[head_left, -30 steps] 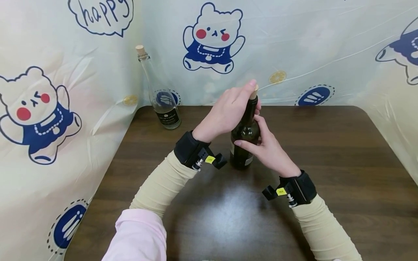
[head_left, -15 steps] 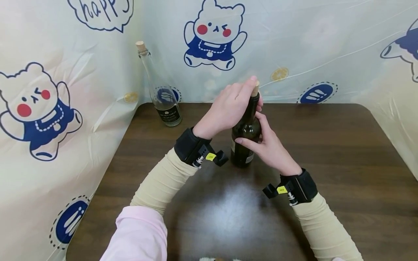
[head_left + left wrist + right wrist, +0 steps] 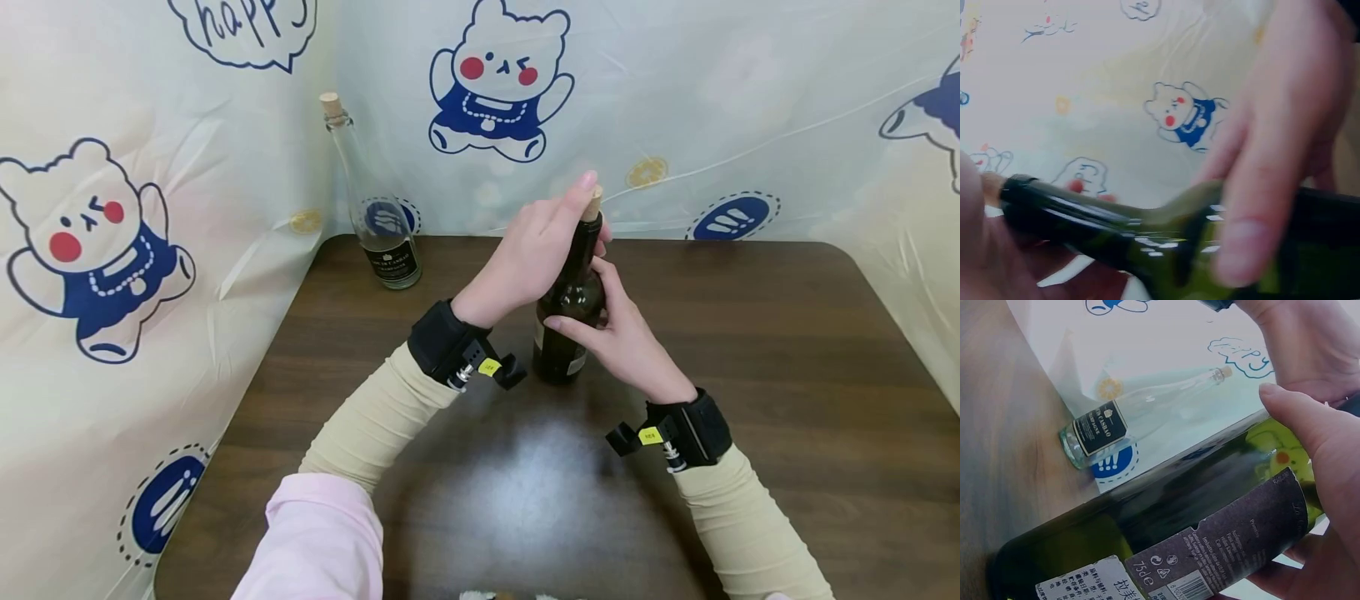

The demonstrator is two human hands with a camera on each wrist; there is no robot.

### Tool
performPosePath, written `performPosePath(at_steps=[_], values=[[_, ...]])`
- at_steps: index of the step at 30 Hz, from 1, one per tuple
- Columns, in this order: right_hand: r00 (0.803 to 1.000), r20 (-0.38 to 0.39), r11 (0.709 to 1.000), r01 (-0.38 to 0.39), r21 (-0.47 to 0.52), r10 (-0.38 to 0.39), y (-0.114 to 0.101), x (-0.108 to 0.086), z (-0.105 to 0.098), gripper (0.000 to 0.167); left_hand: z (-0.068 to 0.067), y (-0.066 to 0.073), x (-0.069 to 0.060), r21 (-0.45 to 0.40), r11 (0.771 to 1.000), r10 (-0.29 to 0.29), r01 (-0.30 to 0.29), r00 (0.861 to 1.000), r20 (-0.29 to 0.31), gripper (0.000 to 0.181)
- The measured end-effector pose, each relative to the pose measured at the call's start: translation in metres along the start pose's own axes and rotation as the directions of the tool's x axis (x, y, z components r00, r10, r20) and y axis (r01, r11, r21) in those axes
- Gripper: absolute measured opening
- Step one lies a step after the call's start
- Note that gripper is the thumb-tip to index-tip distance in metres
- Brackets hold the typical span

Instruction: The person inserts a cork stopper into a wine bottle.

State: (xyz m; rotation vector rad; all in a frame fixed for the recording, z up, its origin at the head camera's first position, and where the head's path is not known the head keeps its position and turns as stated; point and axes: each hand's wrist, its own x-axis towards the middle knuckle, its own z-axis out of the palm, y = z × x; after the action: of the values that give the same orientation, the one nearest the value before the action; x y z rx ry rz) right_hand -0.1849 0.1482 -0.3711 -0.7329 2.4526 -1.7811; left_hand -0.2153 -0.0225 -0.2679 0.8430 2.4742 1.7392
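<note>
A dark green wine bottle [image 3: 572, 302] stands upright on the table, its back label facing the right wrist camera. A pale cork [image 3: 593, 203] sits in its mouth, part of it sticking out. My left hand [image 3: 528, 250] is at the top of the bottle, thumb along the cork and fingers reaching behind the neck. In the left wrist view the cork [image 3: 991, 187] meets that hand at the left edge, partly hidden. My right hand [image 3: 626, 342] grips the bottle's shoulder, with the thumb [image 3: 1249, 240] on the near side and the fingers going round the back.
A clear corked bottle [image 3: 393, 262] with a black label stands at the table's back left corner. Behind the brown wooden table [image 3: 750, 350] hangs a pale curtain [image 3: 675, 92] with printed bears. Small whitish bits [image 3: 477, 596] show at the bottom edge.
Both hands keep their places on the wine bottle, which stays upright. The head view has shifted slightly. The whitish bits at the bottom edge have come further into view.
</note>
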Motion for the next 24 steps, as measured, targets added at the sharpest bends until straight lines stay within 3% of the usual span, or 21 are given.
performPosePath(at_steps=[3, 6, 10, 14, 18, 24], values=[[0.999, -0.017, 0.999, -0.042, 0.011, 0.043, 0.005, -0.003, 0.000, 0.084, 0.004, -0.016, -0.008, 0.014, 1.000, 0.009, -0.008, 0.999, -0.037, 0.046], [0.995, -0.019, 0.996, -0.094, 0.003, 0.094, 0.013, -0.009, -0.001, 0.088, 0.010, -0.041, -0.023, 0.057, 0.998, 0.004, -0.003, 1.000, -0.020, 0.042], [0.994, 0.023, 0.994, -0.111, -0.023, 0.111, 0.032, -0.021, -0.003, 0.089, 0.020, -0.076, -0.047, 0.098, 0.993, -0.067, 0.064, 0.997, 0.033, 0.070], [0.992, 0.058, 0.993, -0.107, -0.059, 0.110, 0.051, -0.029, -0.002, 0.081, 0.032, -0.101, -0.066, 0.152, 0.983, -0.113, 0.107, 0.993, 0.032, 0.098], [0.991, 0.062, 0.990, -0.110, -0.088, 0.116, 0.060, -0.033, 0.004, 0.070, 0.042, -0.117, -0.076, 0.173, 0.980, -0.097, 0.096, 0.995, -0.001, 0.097], [0.991, 0.047, 0.991, -0.120, -0.064, 0.123, 0.062, -0.033, 0.009, 0.063, 0.051, -0.122, -0.081, 0.169, 0.981, -0.081, 0.092, 0.994, -0.068, 0.083]])
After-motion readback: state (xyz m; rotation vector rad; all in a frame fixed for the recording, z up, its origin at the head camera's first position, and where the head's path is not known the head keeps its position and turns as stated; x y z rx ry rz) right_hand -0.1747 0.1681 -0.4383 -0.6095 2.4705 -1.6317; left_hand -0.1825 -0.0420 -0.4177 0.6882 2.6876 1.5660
